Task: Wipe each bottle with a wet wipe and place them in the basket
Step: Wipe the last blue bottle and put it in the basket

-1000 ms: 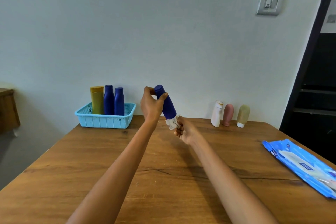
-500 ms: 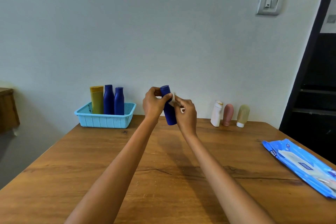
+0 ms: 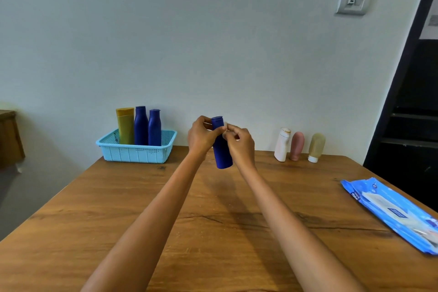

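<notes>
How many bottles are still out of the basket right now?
4: a blue bottle in both hands, and white, pink and beige ones standing by the wall.

Wooden table point(image 3: 213, 232), light blue basket point(image 3: 136, 153) at far left edge, three small bottles point(image 3: 297, 146) standing far right, blue wipes pack point(image 3: 393, 212) lying near right edge

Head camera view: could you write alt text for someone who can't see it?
Two bare hands hold a dark blue bottle upright above a wooden table, the right hand rubbing a wipe near its neck. Three bottles stand in a light blue basket; three more wait by the wall.
</notes>
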